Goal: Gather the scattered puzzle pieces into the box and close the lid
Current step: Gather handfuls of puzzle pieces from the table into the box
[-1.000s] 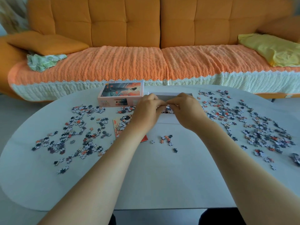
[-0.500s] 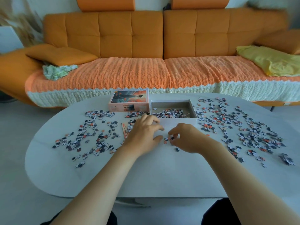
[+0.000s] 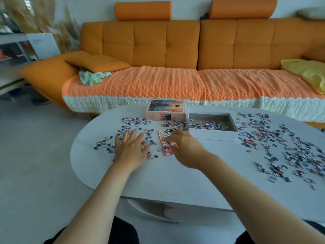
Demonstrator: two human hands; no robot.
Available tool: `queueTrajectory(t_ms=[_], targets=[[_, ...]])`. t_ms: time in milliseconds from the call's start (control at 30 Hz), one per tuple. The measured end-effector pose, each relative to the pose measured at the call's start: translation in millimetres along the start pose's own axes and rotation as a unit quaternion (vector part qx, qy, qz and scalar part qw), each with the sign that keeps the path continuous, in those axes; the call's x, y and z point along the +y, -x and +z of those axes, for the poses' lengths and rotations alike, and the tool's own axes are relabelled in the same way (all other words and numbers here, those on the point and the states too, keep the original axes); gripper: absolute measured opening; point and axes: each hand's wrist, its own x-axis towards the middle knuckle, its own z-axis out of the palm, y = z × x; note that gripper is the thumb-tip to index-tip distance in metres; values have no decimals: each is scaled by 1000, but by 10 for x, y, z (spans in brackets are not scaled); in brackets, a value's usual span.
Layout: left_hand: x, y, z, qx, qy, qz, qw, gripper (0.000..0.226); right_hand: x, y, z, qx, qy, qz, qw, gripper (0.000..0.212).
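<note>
The open white puzzle box (image 3: pixel 213 135) stands at the table's far middle with a layer of pieces inside. Its pictured lid (image 3: pixel 165 110) lies just left of it. Small puzzle pieces lie scattered in a left patch (image 3: pixel 130 124) and a much larger right patch (image 3: pixel 284 148). My left hand (image 3: pixel 131 149) lies flat with fingers spread on the left patch. My right hand (image 3: pixel 184 148) reaches left, fingers curled down over pieces on an orange picture sheet (image 3: pixel 165 150); what the fingertips hold is hidden.
The oval white table (image 3: pixel 175 176) has its rounded left end near my left hand and its front edge close to my knees. An orange sofa (image 3: pixel 167 55) with a knitted cover runs behind the table. The floor lies to the left.
Both hands have left the spot in front of the box and moved left; the left hand has flattened onto the left patch. The small pile in front of the box is gone. The view has tilted up.
</note>
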Motion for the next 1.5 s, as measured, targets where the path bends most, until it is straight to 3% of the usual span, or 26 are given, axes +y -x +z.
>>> queueTrajectory(t_ms=[100,167,267,400,500,600,700,800,933,1133,1333,1500], targets=[[-464,74,-10,-60,2,-90,994,77,-290,-291,208,-54,35,-7,998,48],[-651,112,1,-90,28,-96,991,84,-441,-489,298,-92,46,-7,995,59],[-777,126,39,-107,59,-56,991,84,-584,-731,431,-144,64,-2,987,73],[-836,171,5,-67,116,31,991,93,-667,-818,609,-200,65,3,978,72],[-874,218,-27,-31,134,70,988,99,-679,-723,669,-151,56,-20,987,62],[-934,215,-31,9,146,90,985,90,-624,-631,659,-84,34,-53,995,43],[-1006,216,-16,10,120,73,990,107,-586,-643,652,-37,33,-76,996,38],[-1019,218,33,-68,90,57,992,119,-627,-698,677,-90,55,-51,993,54],[-962,232,65,-86,63,67,992,112,-669,-679,751,-157,86,-81,980,60],[-675,382,11,-102,71,132,983,118,-493,-327,632,-150,65,-111,980,58],[-171,598,57,-99,98,191,972,108,-249,192,393,-132,12,-112,985,63],[111,686,44,-108,102,207,967,94,16,565,197,-103,-15,-96,990,51]])
